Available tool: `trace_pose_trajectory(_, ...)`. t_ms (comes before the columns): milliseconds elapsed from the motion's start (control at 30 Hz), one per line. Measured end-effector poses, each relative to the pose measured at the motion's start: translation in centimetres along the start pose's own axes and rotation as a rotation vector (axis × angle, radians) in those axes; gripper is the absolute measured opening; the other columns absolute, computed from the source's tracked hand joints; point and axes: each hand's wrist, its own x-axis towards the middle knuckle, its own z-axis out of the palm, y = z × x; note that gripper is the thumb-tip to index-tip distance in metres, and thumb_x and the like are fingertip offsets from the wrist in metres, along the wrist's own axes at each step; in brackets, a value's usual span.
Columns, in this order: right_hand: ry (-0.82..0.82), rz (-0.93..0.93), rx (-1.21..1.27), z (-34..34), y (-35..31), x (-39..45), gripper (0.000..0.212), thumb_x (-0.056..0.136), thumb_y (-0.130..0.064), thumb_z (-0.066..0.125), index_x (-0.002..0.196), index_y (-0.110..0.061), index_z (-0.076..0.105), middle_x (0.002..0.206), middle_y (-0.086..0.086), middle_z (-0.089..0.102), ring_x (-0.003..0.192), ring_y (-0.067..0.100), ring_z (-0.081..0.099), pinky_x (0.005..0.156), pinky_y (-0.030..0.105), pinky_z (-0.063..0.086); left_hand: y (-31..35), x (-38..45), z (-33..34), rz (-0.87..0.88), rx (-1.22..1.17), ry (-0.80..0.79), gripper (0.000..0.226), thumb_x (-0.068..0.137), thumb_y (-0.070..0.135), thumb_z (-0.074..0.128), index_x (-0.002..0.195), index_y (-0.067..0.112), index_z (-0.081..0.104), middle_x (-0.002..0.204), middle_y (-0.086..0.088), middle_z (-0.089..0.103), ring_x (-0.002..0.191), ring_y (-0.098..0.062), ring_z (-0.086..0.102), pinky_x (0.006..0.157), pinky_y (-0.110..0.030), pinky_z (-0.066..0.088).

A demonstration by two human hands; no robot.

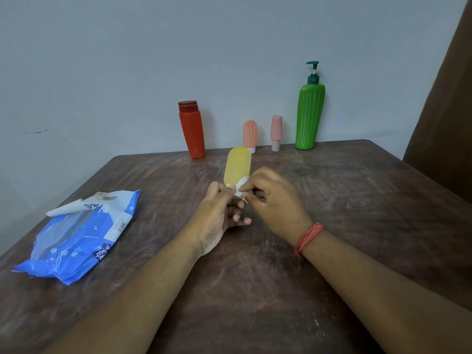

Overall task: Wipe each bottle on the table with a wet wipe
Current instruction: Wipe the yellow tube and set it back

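Left hand [217, 213] pinches yellow bottle [237, 166] low — right hand [270, 198] pinching wet wipe [241, 186] could lever it loose.

One head-worn view, looking forward and down across the brown table [332, 226]. Both forearms reach in from the bottom edge, close to the lens; the table's far edge and the grey wall [127, 60] sit further back.

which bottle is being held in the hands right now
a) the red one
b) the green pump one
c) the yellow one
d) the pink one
c: the left hand grips the base of the yellow bottle while the right hand pinches a white wet wipe against it; the other bottles stand at the table's far edge.
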Motion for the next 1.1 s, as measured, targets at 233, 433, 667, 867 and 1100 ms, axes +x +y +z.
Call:
trace_pose_trajectory(233, 0.218, 0.119, 0.091, -1.3, 0.5, 0.7, 0.014, 0.085, -0.001, 0.070, 0.087, -0.015, 0.073, 0.092, -0.011, 0.063, 0.086, 0.007, 0.065, 0.078, 0.026, 0.056, -0.2, 0.0, 0.2, 0.040, 0.221, -0.087, 0.016, 0.105, 0.023, 0.053, 0.102, 0.015, 0.039, 0.081, -0.004, 0.057, 0.055, -0.012, 0.045, 0.073, -0.046, 0.061)
trace_pose_trajectory(433, 0.346, 0.167, 0.156, -2.9, 0.8, 1.7, 0.015, 0.089, -0.005, 0.068, 0.094, -0.017, 0.074, 0.097, -0.006, 0.066, 0.089, 0.007, 0.065, 0.080, 0.024, 0.055, -0.3, 0.1, 0.2, 0.063, 0.460, -0.186, 0.017, 0.105, 0.027, 0.051, 0.104, 0.015, 0.040, 0.081, -0.002, 0.054, 0.056, -0.009, 0.050, 0.078, -0.045, 0.063)
trace_pose_trajectory(667, 0.231, -0.057, -0.155, -2.1, 0.8, 0.8, 0.022, 0.083, 0.007, 0.068, 0.098, -0.007, 0.075, 0.098, 0.000, 0.065, 0.091, 0.008, 0.059, 0.082, 0.010, 0.042, -0.7, 0.1, -0.3, 0.050, 0.391, -0.153, 0.019, 0.100, 0.036, 0.054, 0.102, 0.021, 0.042, 0.074, 0.007, 0.062, 0.058, -0.012, 0.060, 0.084, -0.053, 0.061)
trace_pose_trajectory(867, 0.338, -0.012, -0.153, -3.1, 0.9, 1.5, 0.024, 0.082, 0.010, 0.064, 0.094, -0.008, 0.075, 0.099, 0.002, 0.068, 0.091, 0.007, 0.061, 0.082, 0.012, 0.046, -0.4, 0.1, 0.0, 0.069, 0.508, -0.207, 0.025, 0.098, 0.040, 0.053, 0.104, 0.019, 0.040, 0.073, 0.011, 0.061, 0.060, -0.011, 0.059, 0.082, -0.048, 0.063)
trace_pose_trajectory(1100, 0.146, -0.121, -0.267, -2.7, 0.6, 1.0, 0.020, 0.084, 0.004, 0.067, 0.098, -0.008, 0.075, 0.099, 0.004, 0.070, 0.095, 0.020, 0.064, 0.085, 0.029, 0.049, -0.3, 0.0, -0.1, 0.055, 0.506, -0.154, 0.017, 0.104, 0.036, 0.051, 0.104, 0.023, 0.041, 0.085, -0.001, 0.058, 0.063, -0.011, 0.065, 0.088, -0.055, 0.059)
